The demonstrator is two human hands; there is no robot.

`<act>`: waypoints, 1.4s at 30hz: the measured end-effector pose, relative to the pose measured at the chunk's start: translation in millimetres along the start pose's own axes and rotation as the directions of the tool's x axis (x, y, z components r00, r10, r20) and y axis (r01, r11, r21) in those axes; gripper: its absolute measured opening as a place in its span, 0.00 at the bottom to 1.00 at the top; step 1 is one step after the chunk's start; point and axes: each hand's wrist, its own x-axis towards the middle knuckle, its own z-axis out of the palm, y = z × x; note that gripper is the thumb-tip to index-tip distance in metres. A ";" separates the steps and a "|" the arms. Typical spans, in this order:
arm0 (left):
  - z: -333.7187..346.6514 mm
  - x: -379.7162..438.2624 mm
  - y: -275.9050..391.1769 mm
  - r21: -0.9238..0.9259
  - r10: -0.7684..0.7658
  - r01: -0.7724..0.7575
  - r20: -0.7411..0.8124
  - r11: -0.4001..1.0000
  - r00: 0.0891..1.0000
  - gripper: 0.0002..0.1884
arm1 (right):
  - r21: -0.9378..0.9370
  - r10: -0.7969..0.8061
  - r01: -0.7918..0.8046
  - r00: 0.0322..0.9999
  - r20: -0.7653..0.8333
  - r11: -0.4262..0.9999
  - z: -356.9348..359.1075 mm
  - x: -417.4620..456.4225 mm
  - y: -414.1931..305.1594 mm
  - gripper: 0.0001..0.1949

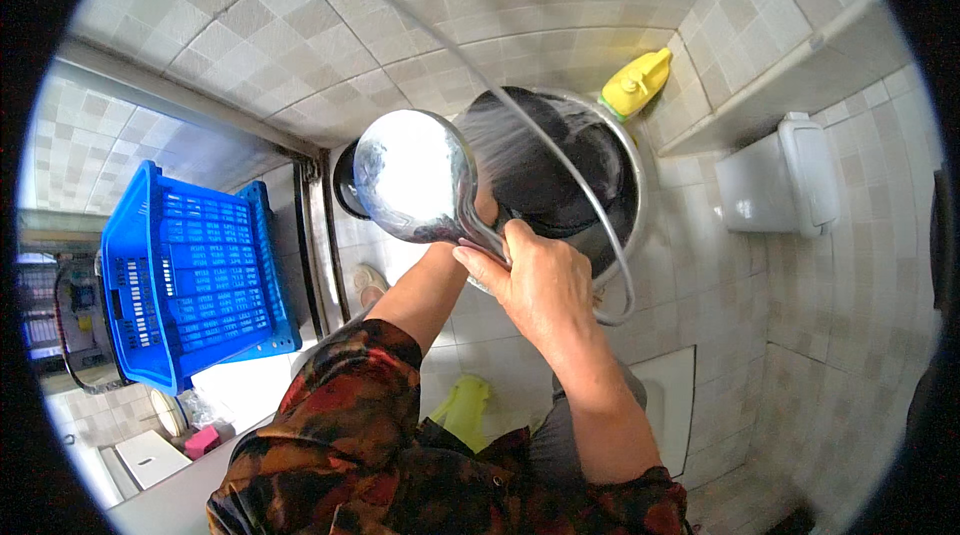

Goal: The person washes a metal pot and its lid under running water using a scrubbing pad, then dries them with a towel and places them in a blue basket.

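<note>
My right hand (544, 284) is closed around the handle of a chrome shower head (412, 175). Water sprays from it over dark wet fabric (555, 160) in a round metal basin (639, 212). A grey shower hose (555, 149) loops across the basin and back to the handle. My left forearm reaches under the shower head, and part of my left hand (486, 197) shows at the basin's left side. Its fingers are hidden by the spray and the shower head, so whether they grip the fabric cannot be seen.
A yellow plastic jug (636, 85) stands behind the basin, by the tiled corner. At left is a blue plastic basket (217, 272) beyond a door frame. A white lidded bin (780, 179) is at right. A light green plastic stool (465, 407) sits below me; a black round container (349, 182) is left of the basin.
</note>
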 end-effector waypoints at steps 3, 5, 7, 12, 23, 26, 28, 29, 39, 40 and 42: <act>17.0 0.7 -22.2 0.137 0.016 -0.010 -0.043 0.990 0.999 0.16 | 0.033 -0.014 0.015 1.000 -0.027 0.999 5.3 4.7 -5.8 0.24; 22.8 4.5 -29.5 0.238 -0.005 0.021 -0.065 0.971 0.998 0.17 | 0.039 -0.029 0.030 0.999 -0.034 0.999 9.0 7.0 -9.1 0.24; 30.4 -0.9 -19.6 0.363 -0.179 0.183 -0.044 0.913 0.983 0.18 | 0.011 -0.017 0.017 1.000 -0.023 1.000 13.5 7.5 -5.5 0.24; 43.6 -17.0 -0.4 0.489 -0.083 0.050 0.045 0.871 0.996 0.22 | 0.065 -0.023 0.021 0.999 0.023 0.998 26.7 12.5 -8.6 0.22; -131.9 -15.3 110.8 0.294 -0.284 0.168 0.414 0.941 0.865 0.13 | 0.705 0.206 -0.243 0.969 0.140 0.667 48.4 32.1 -30.3 0.12; -223.7 24.4 66.5 0.196 -0.374 0.370 -0.017 0.908 0.927 0.15 | 0.755 0.180 -0.253 0.967 0.180 0.605 57.3 36.7 -29.3 0.12; -269.1 42.2 38.2 0.173 -0.423 0.479 -0.280 0.860 0.861 0.17 | 0.743 0.150 -0.253 0.967 0.204 0.620 62.5 38.4 -25.7 0.14; -285.5 48.0 23.1 0.178 -0.409 0.503 -0.389 0.846 0.826 0.18 | 0.736 0.150 -0.265 0.964 0.220 0.622 65.7 38.8 -24.9 0.14; -317.3 102.3 -66.3 0.531 -0.180 0.513 -0.556 0.675 0.811 0.14 | 0.607 0.178 -0.274 0.960 0.215 0.746 87.9 37.8 -22.8 0.16; -308.4 101.7 -55.4 0.456 -0.248 0.550 -0.567 0.700 0.785 0.14 | 0.598 0.191 -0.292 0.955 0.228 0.747 87.8 37.2 -19.9 0.17; -296.6 105.6 -52.6 0.405 -0.263 0.571 -0.601 0.714 0.755 0.14 | 0.585 0.215 -0.318 0.947 0.240 0.746 83.9 33.0 -16.1 0.18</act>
